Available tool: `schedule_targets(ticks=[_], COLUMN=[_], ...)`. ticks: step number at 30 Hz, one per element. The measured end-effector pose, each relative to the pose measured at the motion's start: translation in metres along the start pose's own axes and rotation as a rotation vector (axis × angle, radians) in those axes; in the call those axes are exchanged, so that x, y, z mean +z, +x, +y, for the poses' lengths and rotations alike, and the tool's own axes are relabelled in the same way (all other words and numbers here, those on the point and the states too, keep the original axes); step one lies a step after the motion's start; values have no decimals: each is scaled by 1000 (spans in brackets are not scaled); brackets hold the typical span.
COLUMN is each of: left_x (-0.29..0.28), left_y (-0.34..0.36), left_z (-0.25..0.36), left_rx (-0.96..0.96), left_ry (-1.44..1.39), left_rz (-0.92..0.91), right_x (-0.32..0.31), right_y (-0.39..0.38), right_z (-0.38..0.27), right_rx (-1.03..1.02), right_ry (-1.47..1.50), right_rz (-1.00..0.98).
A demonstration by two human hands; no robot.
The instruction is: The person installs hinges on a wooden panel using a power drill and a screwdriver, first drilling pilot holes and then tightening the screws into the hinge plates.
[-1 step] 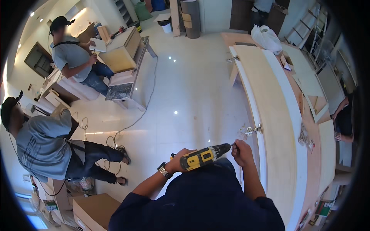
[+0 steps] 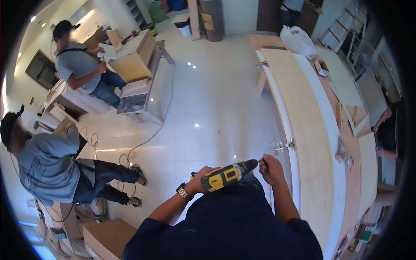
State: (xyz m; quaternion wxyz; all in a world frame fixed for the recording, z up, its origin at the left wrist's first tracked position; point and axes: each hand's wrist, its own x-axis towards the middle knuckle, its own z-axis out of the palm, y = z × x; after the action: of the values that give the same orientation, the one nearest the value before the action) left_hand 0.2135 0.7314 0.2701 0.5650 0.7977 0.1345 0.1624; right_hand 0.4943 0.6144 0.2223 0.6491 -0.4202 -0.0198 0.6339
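Note:
My left hand (image 2: 198,182) is closed on a yellow and black cordless drill (image 2: 224,175), held level in front of my dark shirt. My right hand (image 2: 272,172) pinches a thin bit (image 2: 260,161) at the drill's nose. To the right lies a long pale wooden panel (image 2: 314,156) over a white board, with a metal hinge (image 2: 286,145) on its near edge, just beyond my right hand, and another hinge (image 2: 260,65) farther along.
Two co-workers (image 2: 47,164) (image 2: 89,69) stand at left by workbenches (image 2: 130,47), cables trailing on the floor. Another person (image 2: 388,134) is at far right, another at the back. A cardboard box (image 2: 106,236) sits lower left; a white bag (image 2: 299,43) and ladder (image 2: 344,39) stand upper right.
The whole view has shifted very slightly. My hands and the drill hold almost the same position and grip.

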Motion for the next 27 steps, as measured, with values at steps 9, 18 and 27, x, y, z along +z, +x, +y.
schedule_targets(ticks=[9, 18, 27], left_x=[-51, -109, -183], left_y=[75, 188, 308], left_z=[-20, -17, -84], left_rx=[-112, -147, -240], left_ry=[181, 353, 322], left_rz=[86, 178, 64], right_x=[44, 88, 95], right_y=[113, 210, 311], right_z=[-53, -139, -220], right_rx=[11, 122, 44], right_ry=[60, 182, 361], right_rz=[-95, -26, 57])
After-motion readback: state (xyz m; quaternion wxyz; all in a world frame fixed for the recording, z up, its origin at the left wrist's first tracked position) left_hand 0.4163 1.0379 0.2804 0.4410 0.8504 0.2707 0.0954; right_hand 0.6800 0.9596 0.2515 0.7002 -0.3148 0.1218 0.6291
